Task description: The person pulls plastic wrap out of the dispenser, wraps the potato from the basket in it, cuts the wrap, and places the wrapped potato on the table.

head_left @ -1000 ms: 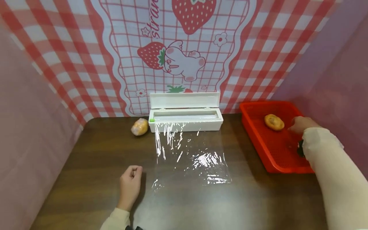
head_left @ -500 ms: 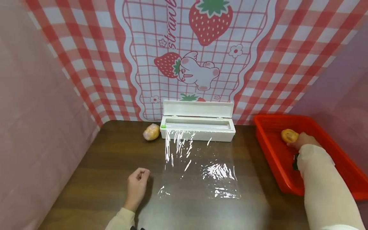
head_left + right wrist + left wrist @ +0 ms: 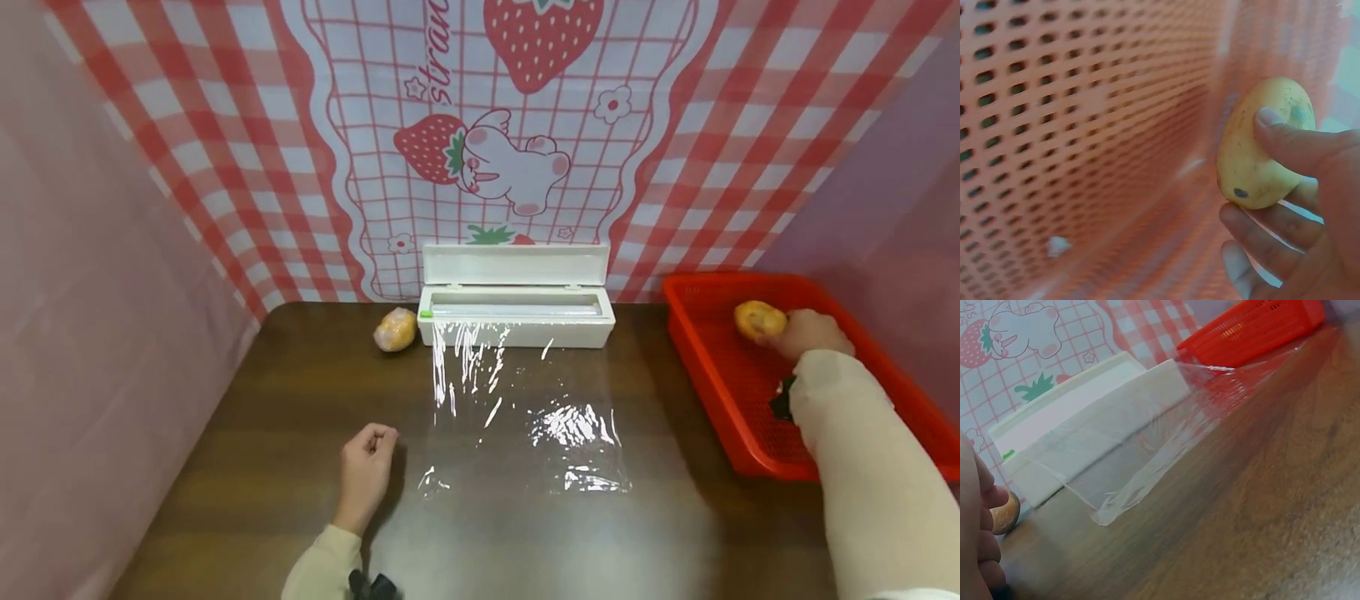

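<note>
checked cloth (image 3: 247, 167) hangs behind the dark table (image 3: 262, 433). on my feeds the right hand (image 3: 813, 335), apart from the yellow fruit (image 3: 757, 320) a second ago, now grips it inside the red basket (image 3: 705, 390), so i judge it secured; the left hand (image 3: 367, 471) lies loosely curled, empty.

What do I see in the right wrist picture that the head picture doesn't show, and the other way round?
Only the right wrist view: a small white patch inside the red basket.
Only the head view: the left hand, open white box, clear film and wrapped yellow bundle.
Both: the right hand holding a yellow fruit, and that basket.
</note>
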A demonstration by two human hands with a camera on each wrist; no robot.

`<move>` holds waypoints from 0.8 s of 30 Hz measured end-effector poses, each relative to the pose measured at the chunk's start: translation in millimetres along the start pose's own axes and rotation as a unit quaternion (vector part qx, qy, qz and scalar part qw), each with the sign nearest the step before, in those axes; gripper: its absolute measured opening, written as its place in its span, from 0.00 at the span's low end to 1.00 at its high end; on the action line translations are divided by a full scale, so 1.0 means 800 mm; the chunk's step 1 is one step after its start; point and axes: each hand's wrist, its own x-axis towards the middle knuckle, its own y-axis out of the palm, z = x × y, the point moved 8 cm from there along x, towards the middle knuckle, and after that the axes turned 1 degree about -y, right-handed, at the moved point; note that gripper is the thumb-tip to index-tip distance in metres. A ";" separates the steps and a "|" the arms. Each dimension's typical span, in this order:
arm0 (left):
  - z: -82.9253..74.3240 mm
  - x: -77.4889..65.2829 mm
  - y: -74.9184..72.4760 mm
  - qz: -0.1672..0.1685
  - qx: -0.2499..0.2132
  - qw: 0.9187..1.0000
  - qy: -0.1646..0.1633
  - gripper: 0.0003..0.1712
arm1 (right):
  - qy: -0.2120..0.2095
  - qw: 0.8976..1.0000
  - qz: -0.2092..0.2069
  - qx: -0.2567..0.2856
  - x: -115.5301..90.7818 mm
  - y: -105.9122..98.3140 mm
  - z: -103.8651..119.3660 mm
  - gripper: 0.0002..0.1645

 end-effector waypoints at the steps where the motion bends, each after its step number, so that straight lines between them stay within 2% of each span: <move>1: -0.002 0.003 0.004 0.002 0.001 1.000 0.006 0.07 | -0.008 1.000 -0.021 0.002 0.006 -0.009 0.002 0.45; 4: -0.013 0.012 0.013 0.004 0.000 0.999 0.034 0.07 | -0.039 0.995 -0.085 0.017 0.016 -0.041 0.018 0.47; 7: -0.021 0.015 0.019 0.001 0.008 0.998 0.061 0.06 | -0.076 0.989 -0.126 0.036 0.005 -0.067 0.053 0.46; 10: -0.026 0.009 0.027 0.008 0.020 0.995 0.094 0.05 | -0.115 0.981 -0.143 0.057 -0.026 -0.077 0.103 0.44; 12: -0.033 0.001 0.033 0.018 0.029 0.990 0.140 0.04 | -0.142 0.977 -0.141 0.076 -0.054 -0.070 0.143 0.43; 14: -0.042 -0.011 0.040 0.036 0.038 0.980 0.194 0.05 | -0.170 0.970 -0.141 0.102 -0.086 -0.052 0.185 0.41; 16: -0.053 -0.028 0.050 0.060 0.073 0.962 0.255 0.06 | -0.200 0.962 -0.137 0.128 -0.119 -0.024 0.225 0.41; 18: -0.064 -0.049 0.065 0.097 0.118 0.940 0.305 0.05 | -0.234 0.952 -0.129 0.151 -0.147 0.013 0.261 0.40; 21: -0.077 -0.083 0.090 0.146 0.200 0.899 0.362 0.05 | -0.276 0.940 -0.099 0.172 -0.180 0.075 0.298 0.39; 24: -0.083 -0.110 0.108 0.168 0.253 0.865 0.399 0.06 | -0.290 0.936 -0.057 0.190 -0.197 0.131 0.320 0.38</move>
